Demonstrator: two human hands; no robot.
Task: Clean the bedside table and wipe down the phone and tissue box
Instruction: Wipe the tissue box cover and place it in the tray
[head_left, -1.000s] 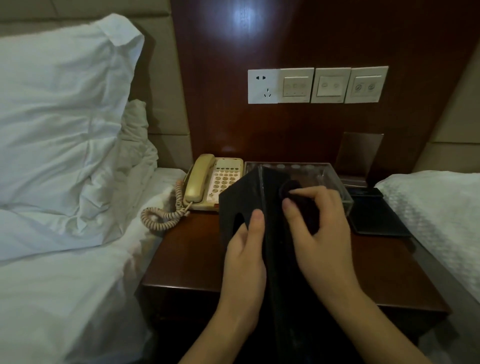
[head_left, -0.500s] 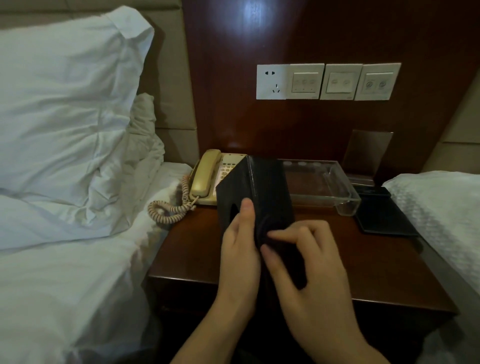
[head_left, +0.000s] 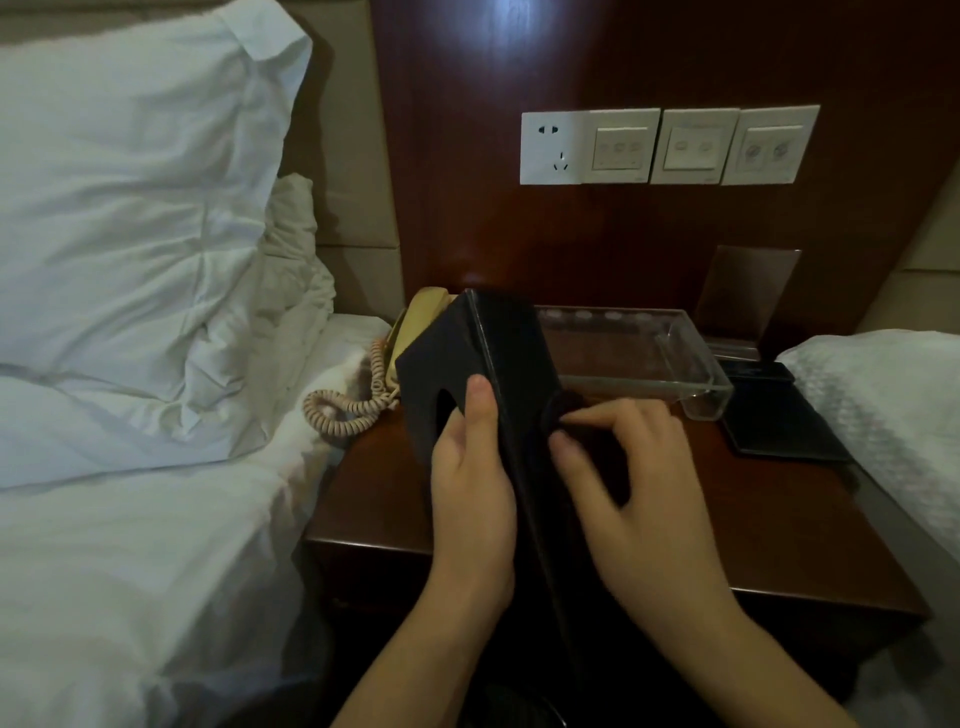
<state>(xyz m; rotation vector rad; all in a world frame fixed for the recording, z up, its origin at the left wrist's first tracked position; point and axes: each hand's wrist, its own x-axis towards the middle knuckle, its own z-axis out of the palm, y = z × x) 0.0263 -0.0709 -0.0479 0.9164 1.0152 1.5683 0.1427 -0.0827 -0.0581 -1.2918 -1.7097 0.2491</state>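
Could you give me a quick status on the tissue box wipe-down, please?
Left hand grips black tissue box, held above bedside table. Right hand presses dark cloth on its side. Phone behind, nothing blocking.

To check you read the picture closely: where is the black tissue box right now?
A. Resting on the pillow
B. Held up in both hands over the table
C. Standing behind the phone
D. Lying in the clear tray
B: the left hand grips the tissue box while the right hand pinches a dark cloth against its side, above the table.
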